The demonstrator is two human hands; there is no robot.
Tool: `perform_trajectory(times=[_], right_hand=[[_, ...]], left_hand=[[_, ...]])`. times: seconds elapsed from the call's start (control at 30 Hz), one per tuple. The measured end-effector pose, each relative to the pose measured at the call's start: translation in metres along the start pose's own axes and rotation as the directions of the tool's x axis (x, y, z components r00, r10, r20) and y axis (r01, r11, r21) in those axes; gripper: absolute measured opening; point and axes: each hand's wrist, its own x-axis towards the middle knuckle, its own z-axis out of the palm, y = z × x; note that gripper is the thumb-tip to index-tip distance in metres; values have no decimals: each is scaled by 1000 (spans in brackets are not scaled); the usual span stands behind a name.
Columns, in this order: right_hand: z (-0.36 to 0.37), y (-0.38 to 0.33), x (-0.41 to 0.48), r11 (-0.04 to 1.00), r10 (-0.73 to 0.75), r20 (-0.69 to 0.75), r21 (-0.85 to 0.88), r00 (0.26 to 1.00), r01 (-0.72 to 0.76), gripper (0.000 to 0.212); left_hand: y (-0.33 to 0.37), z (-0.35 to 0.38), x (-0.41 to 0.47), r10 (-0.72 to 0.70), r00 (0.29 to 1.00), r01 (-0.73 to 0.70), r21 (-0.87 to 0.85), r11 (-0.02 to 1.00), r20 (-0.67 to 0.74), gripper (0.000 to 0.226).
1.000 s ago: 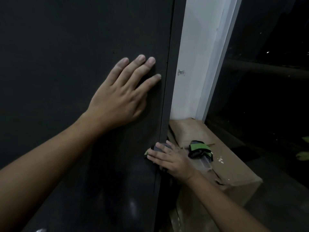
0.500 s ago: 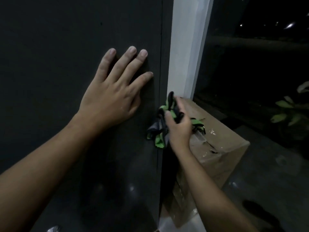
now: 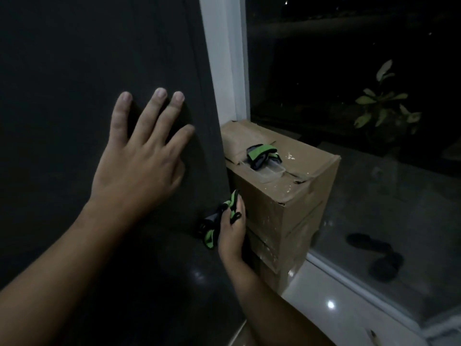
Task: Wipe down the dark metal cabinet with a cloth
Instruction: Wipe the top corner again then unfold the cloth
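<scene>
The dark metal cabinet (image 3: 74, 71) fills the left half of the view. My left hand (image 3: 139, 166) lies flat on its front panel with fingers spread, near the right edge. Lower down, my right hand (image 3: 232, 231) grips a green, black and grey cloth (image 3: 212, 228) and holds it against the cabinet's right edge, in the gap beside a cardboard box.
A stack of cardboard boxes (image 3: 294, 196) stands close against the cabinet's right side, with a plastic container (image 3: 270, 172) and a second green-and-black cloth (image 3: 262, 152) on top. A white window frame (image 3: 224, 58), dark glass, a plant (image 3: 381, 106) outside and glossy white floor (image 3: 349, 320) lie to the right.
My right hand with the cloth has gone up and then back down along the cabinet's right edge. My left hand has stayed flat on the panel while the view shifted right.
</scene>
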Motion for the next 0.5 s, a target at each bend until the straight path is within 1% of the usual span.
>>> perform_trajectory(times=[0.07, 0.13, 0.27, 0.3, 0.33, 0.4, 0.43, 0.5], right_hand=[[0, 8, -3, 993, 122, -42, 5, 992, -122, 48], [-2, 11, -1, 976, 218, -51, 13, 975, -218, 47], [-21, 1, 20, 899, 426, 43, 92, 904, -428, 41], [-25, -1, 23, 897, 426, 61, 101, 903, -430, 40], [-28, -3, 22, 914, 390, 79, 84, 917, -396, 41], [-28, 1, 9, 964, 264, 121, -16, 957, -264, 47], [-26, 9, 0, 971, 237, 130, -61, 963, -230, 50], [-25, 31, -17, 960, 239, 88, -172, 967, -221, 55]], left_hand=[[2, 1, -2, 9, 1000, -9, 2, 1000, 10, 59], [1, 2, -1, 13, 1000, -13, 10, 1000, 15, 61], [0, 1, 0, 24, 1000, -24, 9, 1000, 20, 62], [0, 1, -1, 22, 1000, -22, 4, 1000, 18, 61], [1, 1, -1, 19, 1000, -19, -1, 1000, 15, 61], [4, 2, -2, 10, 1000, -10, -10, 1000, 11, 60], [5, 3, -3, 10, 1000, -10, -14, 1000, 12, 60], [9, 6, -6, 31, 999, -31, -14, 999, 18, 60]])
